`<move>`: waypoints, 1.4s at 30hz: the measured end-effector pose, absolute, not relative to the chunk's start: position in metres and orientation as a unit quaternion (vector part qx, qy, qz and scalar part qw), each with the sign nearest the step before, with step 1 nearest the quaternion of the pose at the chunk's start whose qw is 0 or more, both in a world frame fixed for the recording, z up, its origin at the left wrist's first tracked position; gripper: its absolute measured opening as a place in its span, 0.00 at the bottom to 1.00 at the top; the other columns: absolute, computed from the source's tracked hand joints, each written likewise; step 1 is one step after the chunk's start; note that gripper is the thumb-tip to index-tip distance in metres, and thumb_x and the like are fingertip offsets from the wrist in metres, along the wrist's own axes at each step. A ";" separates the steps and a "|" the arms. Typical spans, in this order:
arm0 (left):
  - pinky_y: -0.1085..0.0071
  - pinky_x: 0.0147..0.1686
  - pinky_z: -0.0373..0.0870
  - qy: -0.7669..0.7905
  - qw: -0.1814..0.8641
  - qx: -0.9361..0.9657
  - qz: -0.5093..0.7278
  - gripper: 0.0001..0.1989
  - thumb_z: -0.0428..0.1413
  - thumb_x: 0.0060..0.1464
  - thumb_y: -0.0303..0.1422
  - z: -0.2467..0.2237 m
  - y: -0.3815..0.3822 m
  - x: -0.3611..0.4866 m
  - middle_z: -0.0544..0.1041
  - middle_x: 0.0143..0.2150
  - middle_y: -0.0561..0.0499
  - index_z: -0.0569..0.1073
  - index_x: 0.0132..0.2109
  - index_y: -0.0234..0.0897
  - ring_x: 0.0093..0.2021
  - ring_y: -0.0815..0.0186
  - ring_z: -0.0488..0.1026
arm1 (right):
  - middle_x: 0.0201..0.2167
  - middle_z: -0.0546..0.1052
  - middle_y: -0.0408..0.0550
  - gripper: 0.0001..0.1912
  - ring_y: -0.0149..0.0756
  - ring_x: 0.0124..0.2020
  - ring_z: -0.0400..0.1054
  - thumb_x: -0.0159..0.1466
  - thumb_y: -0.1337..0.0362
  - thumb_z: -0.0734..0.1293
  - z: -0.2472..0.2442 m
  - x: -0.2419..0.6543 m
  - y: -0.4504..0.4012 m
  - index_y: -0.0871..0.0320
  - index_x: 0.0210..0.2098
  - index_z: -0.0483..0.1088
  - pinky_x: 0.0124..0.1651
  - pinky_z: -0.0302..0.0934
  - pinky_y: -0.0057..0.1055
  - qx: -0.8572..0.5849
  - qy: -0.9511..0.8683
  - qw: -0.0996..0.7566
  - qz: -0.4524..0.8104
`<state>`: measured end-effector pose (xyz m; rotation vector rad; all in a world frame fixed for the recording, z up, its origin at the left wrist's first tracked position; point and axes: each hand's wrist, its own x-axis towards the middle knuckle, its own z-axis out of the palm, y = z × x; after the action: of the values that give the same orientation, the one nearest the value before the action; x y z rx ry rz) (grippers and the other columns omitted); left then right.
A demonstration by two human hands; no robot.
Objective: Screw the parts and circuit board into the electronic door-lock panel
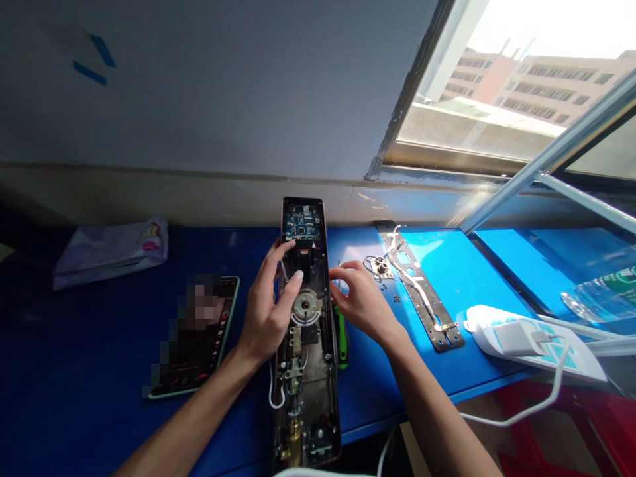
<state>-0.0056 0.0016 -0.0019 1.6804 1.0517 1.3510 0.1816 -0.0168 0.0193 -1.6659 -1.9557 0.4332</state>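
A long, narrow electronic door lock housing (311,377), open at the top, shows a blue circuit board (303,223), a round metal hub and a brass-coloured part inside. My left hand (271,305) grips its left side, thumb reaching over the inside and index finger near the board. At the right wall, my right hand (362,298) has its fingers curled together; what they pinch, if anything, is hidden. Just below those fingers lies a green-handled screwdriver (342,341), partly covered by the hand and the housing. A white wire loops out on the left.
A black mounting plate (422,291) with white wires, a small part (381,266) and tiny screws (397,299) lie on the right. A phone (228,331) and a plastic packet (114,248) are left. A white power strip (536,341) with plugged charger sits by the right edge.
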 end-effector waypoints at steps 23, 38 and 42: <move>0.48 0.75 0.52 0.413 0.348 0.661 0.521 0.25 0.54 0.68 0.43 0.000 0.000 -0.005 0.67 0.72 0.46 0.67 0.68 0.43 0.74 0.51 0.61 | 0.56 0.76 0.52 0.18 0.42 0.52 0.75 0.71 0.55 0.69 0.024 0.208 -0.024 0.57 0.57 0.72 0.54 0.73 0.46 -0.697 -0.686 0.061 0.198; 0.50 0.73 0.58 0.408 0.380 0.639 0.530 0.25 0.54 0.68 0.42 0.002 0.001 -0.005 0.67 0.72 0.45 0.66 0.69 0.43 0.73 0.51 0.63 | 0.37 0.82 0.47 0.06 0.31 0.29 0.71 0.66 0.68 0.66 0.099 0.178 -0.018 0.56 0.41 0.75 0.32 0.57 0.31 -0.663 -0.722 0.157 0.121; 0.51 0.72 0.60 0.406 0.380 0.638 0.532 0.26 0.55 0.68 0.42 0.001 0.002 -0.008 0.67 0.72 0.44 0.65 0.69 0.45 0.71 0.51 0.65 | 0.32 0.81 0.46 0.05 0.31 0.27 0.68 0.64 0.65 0.68 0.133 0.162 -0.002 0.54 0.38 0.77 0.29 0.50 0.31 -0.633 -0.752 0.150 0.104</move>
<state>-0.0082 0.0017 0.0010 1.6306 1.0381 1.3590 0.1624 -0.0016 0.1328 -1.8175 -2.1616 0.2998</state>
